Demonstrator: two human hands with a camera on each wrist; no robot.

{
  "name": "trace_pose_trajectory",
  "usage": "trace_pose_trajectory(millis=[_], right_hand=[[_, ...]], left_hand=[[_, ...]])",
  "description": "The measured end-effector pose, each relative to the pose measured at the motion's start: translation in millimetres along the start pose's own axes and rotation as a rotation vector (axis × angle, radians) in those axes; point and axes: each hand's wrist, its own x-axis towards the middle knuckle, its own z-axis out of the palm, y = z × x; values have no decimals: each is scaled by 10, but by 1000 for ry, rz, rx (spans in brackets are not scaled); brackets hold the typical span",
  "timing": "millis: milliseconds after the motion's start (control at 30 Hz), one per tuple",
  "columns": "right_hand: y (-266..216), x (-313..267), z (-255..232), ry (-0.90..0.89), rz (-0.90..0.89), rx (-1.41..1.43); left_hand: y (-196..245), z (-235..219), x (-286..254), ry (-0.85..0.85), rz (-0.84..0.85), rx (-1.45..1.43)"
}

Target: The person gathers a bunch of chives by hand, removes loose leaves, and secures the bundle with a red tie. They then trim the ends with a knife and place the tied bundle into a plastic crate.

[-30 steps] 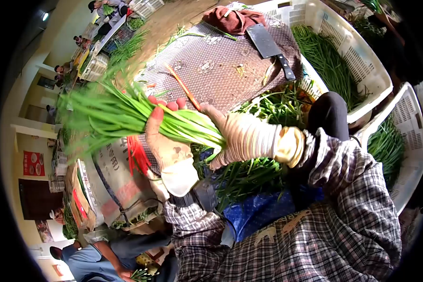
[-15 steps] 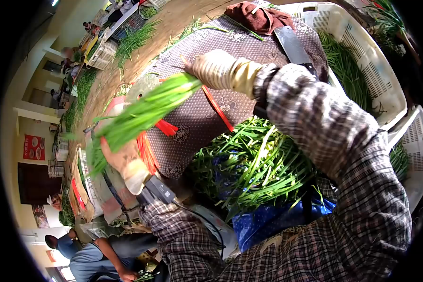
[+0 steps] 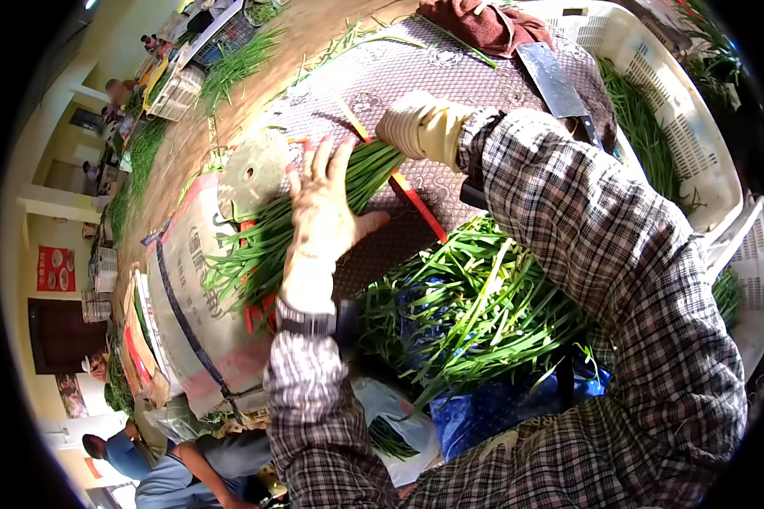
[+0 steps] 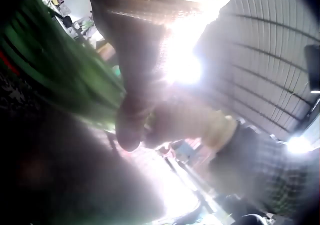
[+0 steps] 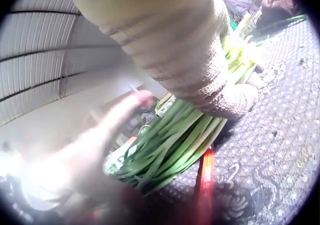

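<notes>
A bunch of green chives (image 3: 369,180) lies on the patterned tabletop (image 3: 467,85), stems toward the upper right. My right hand (image 3: 407,127), in a ribbed pale glove, grips it around the stem end; in the right wrist view the gloved fingers curl round the chives (image 5: 175,142). My left hand (image 3: 324,208) lies over the leaves with fingers straight and spread, thumb out to the side. Under the bunch runs a flat red strip (image 3: 420,208), its ends showing on both sides. In the left wrist view, glare washes out much of the left hand.
A cleaver (image 3: 553,81) lies at the back right beside a brown cloth (image 3: 488,27). White crates (image 3: 696,93) of chives stand to the right. Loose chives (image 3: 484,314) are heaped on blue plastic before me. A printed sack (image 3: 199,280) and a seated person (image 3: 208,467) are at left.
The bunch went from being held up in both hands to lying on the tabletop across the red strip. The right hand moved forward with the stems; the left hand now spreads over the leaves.
</notes>
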Motion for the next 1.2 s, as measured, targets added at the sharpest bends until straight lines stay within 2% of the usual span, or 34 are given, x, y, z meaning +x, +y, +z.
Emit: trace_pose_trajectory(millis=[67,100,167,200,233,267,300,367,400,467,533,633,700,767,800,833,867,900,933,967,1000,1033,1067,1133,1167,1200], right_hand=[[-811,41,-108,-296,336,-902],[-1176,-8,-104,-485,399,-1177],[-1721,-246,-129,-690,336,-1468],[-1569,-464,-75,-262,137,-1363],[-1652,-677,-9,-99,115,-1220],[-1780,-848,122,-41,200,-1183],[-1731,-1032,254,-113,217,-994],[-1419,-1341,577,-108,146,-864],[-1331,-1395,685,-64,77,-938],[-1243,-1452,867,94,17,-992],[-1264,-1456,877,94,33,-987],[-1183,-1497,867,107,-9,-994],[-1238,-1497,844,128,-30,-963],[-1283,-1453,808,50,76,-915],[-1258,-1353,843,-10,174,-887],[-1171,-1179,894,-113,340,-697],[-1541,-1142,654,-44,236,-743],[-1543,-1035,633,230,89,-761],[-1543,-894,629,492,-79,-775],[-1548,-788,561,590,-107,-810],[-1552,-666,504,684,-141,-841],[-1322,-502,549,800,-159,-871],[-1171,-599,408,495,-58,-805],[-695,-480,453,418,-76,-827],[-600,-216,532,332,38,-817],[-528,-51,559,245,149,-801]], left_hand=[[-193,295,188,-106,50,-15],[-224,341,255,-103,62,-18],[-261,356,368,-307,-81,-51],[-306,399,369,-302,-80,-54],[-347,457,352,-191,-6,-53],[-386,536,343,-81,70,-53],[-453,654,345,20,90,-164],[-514,732,410,-42,49,-314],[-578,819,436,-73,30,-389],[-401,530,429,-80,-13,-305],[-290,446,418,-92,-45,-232],[-231,513,446,-73,-112,-327],[-300,539,436,-83,-66,-307],[-324,565,465,-120,-14,-277],[-333,533,448,-145,3,-262],[-279,447,450,-202,-11,-210],[-186,291,446,-300,-44,-138],[-627,699,471,-261,115,103],[-791,920,485,-237,201,222],[-947,1129,495,-202,286,342],[-851,1147,451,-94,332,299],[-721,1090,404,-41,363,272],[-591,1035,357,11,396,246],[-300,697,322,-136,-75,-111],[-324,759,302,-55,-29,-165],[-464,925,272,-16,-20,-364]])
